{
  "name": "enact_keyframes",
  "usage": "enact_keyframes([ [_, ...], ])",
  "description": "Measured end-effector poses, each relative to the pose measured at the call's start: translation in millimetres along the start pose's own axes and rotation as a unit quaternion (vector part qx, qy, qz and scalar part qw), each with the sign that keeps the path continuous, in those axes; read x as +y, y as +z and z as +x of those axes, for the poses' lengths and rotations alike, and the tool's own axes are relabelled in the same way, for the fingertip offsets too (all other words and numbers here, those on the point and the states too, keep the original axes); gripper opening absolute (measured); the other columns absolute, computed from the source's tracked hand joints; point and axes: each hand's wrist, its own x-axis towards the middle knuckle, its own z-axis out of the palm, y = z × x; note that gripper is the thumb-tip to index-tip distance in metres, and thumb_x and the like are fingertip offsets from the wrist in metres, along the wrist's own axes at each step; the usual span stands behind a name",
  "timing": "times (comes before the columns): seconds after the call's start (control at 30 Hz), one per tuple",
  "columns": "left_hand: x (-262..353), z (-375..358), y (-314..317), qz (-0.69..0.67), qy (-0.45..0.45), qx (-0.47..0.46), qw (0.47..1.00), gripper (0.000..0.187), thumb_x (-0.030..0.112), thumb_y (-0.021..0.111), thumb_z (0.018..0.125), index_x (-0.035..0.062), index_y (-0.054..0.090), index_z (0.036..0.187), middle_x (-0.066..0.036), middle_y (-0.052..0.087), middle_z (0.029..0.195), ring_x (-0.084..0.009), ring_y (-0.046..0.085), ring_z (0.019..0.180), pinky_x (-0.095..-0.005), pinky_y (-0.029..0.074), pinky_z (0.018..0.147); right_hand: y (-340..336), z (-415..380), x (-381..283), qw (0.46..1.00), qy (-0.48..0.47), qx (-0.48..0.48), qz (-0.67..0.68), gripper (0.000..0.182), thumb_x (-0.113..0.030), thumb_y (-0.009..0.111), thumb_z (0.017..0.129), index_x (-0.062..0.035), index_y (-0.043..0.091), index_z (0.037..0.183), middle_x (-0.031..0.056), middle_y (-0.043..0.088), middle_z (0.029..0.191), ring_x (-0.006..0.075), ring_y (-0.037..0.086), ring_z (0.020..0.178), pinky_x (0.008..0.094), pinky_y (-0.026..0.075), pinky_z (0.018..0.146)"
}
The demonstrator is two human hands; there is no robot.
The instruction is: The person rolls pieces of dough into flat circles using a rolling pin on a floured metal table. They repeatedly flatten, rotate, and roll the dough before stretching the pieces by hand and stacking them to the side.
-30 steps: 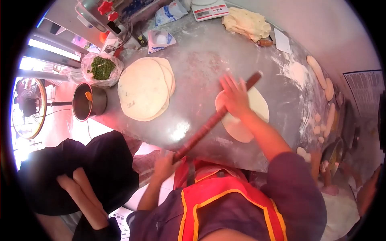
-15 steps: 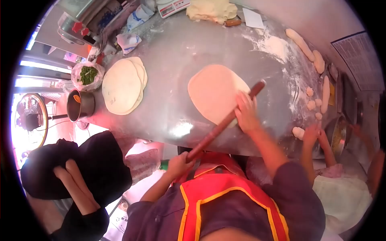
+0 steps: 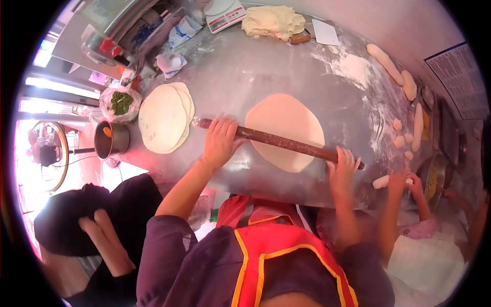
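Note:
A long brown rolling pin (image 3: 286, 143) lies across a flat round sheet of dough (image 3: 294, 115) on the metal table. My left hand (image 3: 221, 135) is closed over the pin near its left end, beyond the dough's edge. Near the other end, my right hand (image 3: 343, 162) grips the pin with the fingers on top. The dough shows both above and below the pin. Left of my left hand sits a small stack of rolled dough rounds (image 3: 162, 117), their edges slightly offset.
A pot (image 3: 117, 140) and a bag of chopped greens (image 3: 121, 102) stand at the left. A scale (image 3: 225, 18), a dough lump (image 3: 273, 21) and a scraper (image 3: 326, 32) lie at the back. At the right, a co-worker's hands (image 3: 404, 181) handle a dough piece beside dough ropes (image 3: 384, 62).
The rolling pin has turned from a steep slant to lying across the dough. My left hand has moved up onto the table; my right hand has come lower and further right.

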Motion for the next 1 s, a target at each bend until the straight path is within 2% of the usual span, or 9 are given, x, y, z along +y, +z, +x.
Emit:
enact_keyframes([
  [0.07,-7.2,19.1,23.7,0.001,-0.014,0.067,0.998,0.055,0.033,0.069,0.087,0.0028,0.052,0.131,-0.017,0.054,0.136,-0.0333,0.045,0.133,-0.0501,0.032,0.113,31.5,1.3,-5.5,0.998,0.044,0.041,-0.024,0.056,-0.019,0.063,0.092,-0.011,0.045,0.144,0.0125,0.05,0.143,0.0348,0.041,0.138,0.0603,0.023,0.116],
  [0.1,-8.8,30.4,33.7,0.011,-0.027,0.073,0.997,0.058,0.034,0.068,0.088,0.0022,0.05,0.134,-0.018,0.05,0.142,-0.0333,0.042,0.137,-0.0515,0.029,0.115,46.6,9.8,-0.6,0.997,0.051,0.053,-0.015,0.059,-0.027,0.054,0.099,-0.0108,0.035,0.152,0.0144,0.039,0.154,0.0345,0.033,0.145,0.0616,0.021,0.116],
  [0.2,-23.3,107.1,48.9,0.074,-0.038,0.093,0.992,0.064,0.038,0.06,0.094,0.0019,0.043,0.144,-0.019,0.039,0.153,-0.0322,0.032,0.145,-0.0535,0.023,0.118,61.0,97.6,24.2,0.991,0.06,0.047,-0.114,0.055,-0.029,0.047,0.102,-0.011,0.034,0.152,0.0158,0.035,0.157,0.0338,0.032,0.145,0.061,0.021,0.116],
  [0.37,-54.1,240.4,58.8,0.088,-0.006,0.167,0.982,0.063,0.045,0.05,0.099,0.0024,0.042,0.146,-0.017,0.039,0.154,-0.0315,0.027,0.148,-0.0543,0.019,0.119,64.4,219.0,49.0,0.99,0.059,0.109,-0.066,0.053,-0.03,0.043,0.104,-0.0089,0.035,0.152,0.0173,0.033,0.158,0.0347,0.031,0.145,0.061,0.02,0.116],
  [0.6,-18.9,13.7,26.2,-0.06,0.008,-0.003,0.998,0.061,0.033,0.06,0.094,-0.0004,0.045,0.142,-0.019,0.045,0.149,-0.0347,0.036,0.142,-0.0527,0.026,0.117,27.9,-3.7,-15.0,0.999,0.034,-0.033,0.011,0.053,-0.024,0.047,0.101,-0.0048,0.037,0.149,0.0183,0.037,0.155,0.0369,0.033,0.144,0.0609,0.019,0.117],
  [0.73,-28.2,52.1,17.7,-0.013,0.011,0.058,0.998,0.061,0.03,0.064,0.091,-0.0013,0.046,0.139,-0.019,0.045,0.148,-0.0346,0.039,0.14,-0.0512,0.027,0.116,27.3,25.5,-10.7,0.999,0.051,0.001,0.004,0.058,-0.027,0.052,0.097,-0.0041,0.038,0.148,0.0184,0.038,0.154,0.0372,0.034,0.143,0.0606,0.019,0.117],
  [0.87,-13.5,-11.8,14.5,0.004,0.023,0.052,0.998,0.061,0.032,0.068,0.087,0.0012,0.05,0.136,-0.019,0.051,0.14,-0.0357,0.045,0.133,-0.0497,0.032,0.113,21.1,-45.2,-27.3,0.998,-0.007,-0.067,0.001,0.066,-0.036,0.057,0.093,-0.0057,0.039,0.148,0.0186,0.04,0.153,0.036,0.036,0.141,0.058,0.022,0.117],
  [0.9,-10.9,-38.7,7.5,-0.017,0.032,0.048,0.998,0.06,0.032,0.069,0.085,0.002,0.051,0.134,-0.018,0.054,0.137,-0.0359,0.048,0.129,-0.0493,0.034,0.111,16.1,-68.0,-37.9,0.999,-0.029,-0.03,0.018,0.061,-0.029,0.065,0.088,-0.0089,0.047,0.143,0.0175,0.047,0.146,0.0357,0.042,0.136,0.0559,0.027,0.114],
  [1.0,-23.6,-77.3,6.5,-0.056,0.066,0.002,0.996,0.05,0.03,0.074,0.081,0.0045,0.057,0.121,-0.014,0.062,0.115,-0.0341,0.057,0.111,-0.047,0.041,0.098,32.4,-101.3,-8.6,0.993,-0.036,-0.11,0.034,0.056,-0.02,0.073,0.081,-0.0111,0.055,0.133,0.015,0.054,0.135,0.0335,0.049,0.127,0.0543,0.032,0.11],
])
